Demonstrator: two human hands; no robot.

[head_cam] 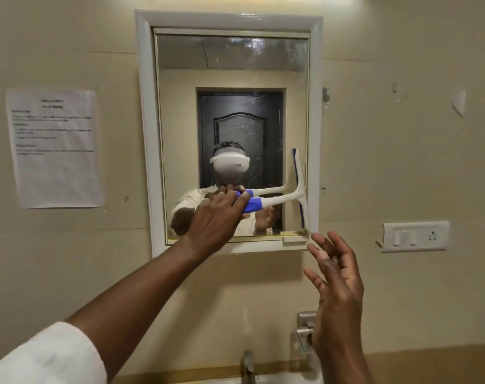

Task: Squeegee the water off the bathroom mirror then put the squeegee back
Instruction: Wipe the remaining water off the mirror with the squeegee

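The bathroom mirror (235, 79) hangs on the wall in a white frame, with faint water streaks across its glass. My left hand (216, 217) grips the blue handle of a white squeegee (280, 199). Its blade stands vertical against the glass at the mirror's lower right edge. My right hand (335, 281) is raised below the mirror's right corner, fingers spread and holding nothing. The glass reflects the person and the squeegee.
A printed paper notice (54, 148) is taped to the wall left of the mirror. A white switch and socket plate (415, 236) sits to the right. Below are a metal tap (248, 365), a metal wall holder (305, 331) and the sink's rim.
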